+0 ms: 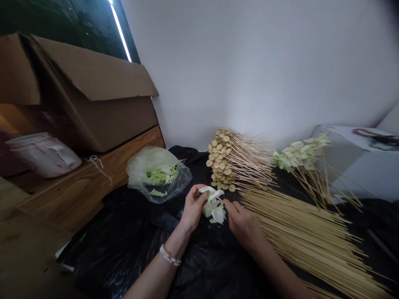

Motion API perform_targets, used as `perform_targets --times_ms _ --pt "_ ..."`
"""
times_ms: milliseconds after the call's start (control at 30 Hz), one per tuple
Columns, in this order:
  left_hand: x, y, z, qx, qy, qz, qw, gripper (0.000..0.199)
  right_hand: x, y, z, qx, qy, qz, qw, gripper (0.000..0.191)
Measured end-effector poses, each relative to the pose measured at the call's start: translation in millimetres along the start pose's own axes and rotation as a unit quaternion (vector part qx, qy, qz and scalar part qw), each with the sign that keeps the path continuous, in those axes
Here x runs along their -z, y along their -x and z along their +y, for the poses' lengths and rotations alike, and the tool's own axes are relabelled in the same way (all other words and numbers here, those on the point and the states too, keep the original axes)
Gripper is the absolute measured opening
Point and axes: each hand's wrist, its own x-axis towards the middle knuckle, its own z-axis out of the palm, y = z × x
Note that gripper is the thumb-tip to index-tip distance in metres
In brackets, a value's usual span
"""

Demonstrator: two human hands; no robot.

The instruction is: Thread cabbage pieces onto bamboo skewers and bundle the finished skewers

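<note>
My left hand (192, 209), with a beaded bracelet at the wrist, pinches a pale cabbage leaf piece (212, 192) near the middle of the view. From the right, my right hand (245, 222) grips a thin bamboo skewer; only a short bit of it shows, touching the leaf, and the rest is hidden by the hand. More cabbage pieces (217, 214) show just below, between the hands; I cannot tell if they are on the skewer. Many loose bamboo skewers (305, 232) lie side by side right of my right hand.
Black plastic sheeting (199, 265) covers the work surface. A clear bag (139, 172) holds cut cabbage at left. Skewered round slices (221, 155) are piled at the wall, skewered cabbage (302, 153) farther right. A cardboard box (106, 120), white tub (43, 153) and white box (361, 166) stand around.
</note>
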Motion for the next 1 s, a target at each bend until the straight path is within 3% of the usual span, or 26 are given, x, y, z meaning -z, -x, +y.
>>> perform_targets --times_ms 333,533,767,867,1000 --pt "-1.6 0.2 -3.3 -0.071 -0.1 0.057 0.991 0.02 2.2 -0.6 -4.6 -0.018 0.032 0.017 0.999 0.032" --pt "-2.0 3.0 -10.1 -0.117 -0.146 0.029 0.982 0.01 0.7 0.3 -5.7 -0.019 0.035 0.016 0.999 0.033" --pt "-2.0 3.4 -4.6 -0.111 -0.156 -0.026 0.981 0.019 1.1 -0.6 1.7 -0.029 0.03 0.03 0.999 0.034" --pt "1.2 4.3 -0.3 -0.174 -0.288 -0.016 0.941 0.015 3.3 -2.1 9.5 -0.049 0.038 0.052 0.997 0.034" --pt "6.0 7.4 -0.2 -0.226 -0.489 -0.095 0.837 0.017 4.0 -2.7 16.0 -0.063 0.043 0.058 0.995 0.034"
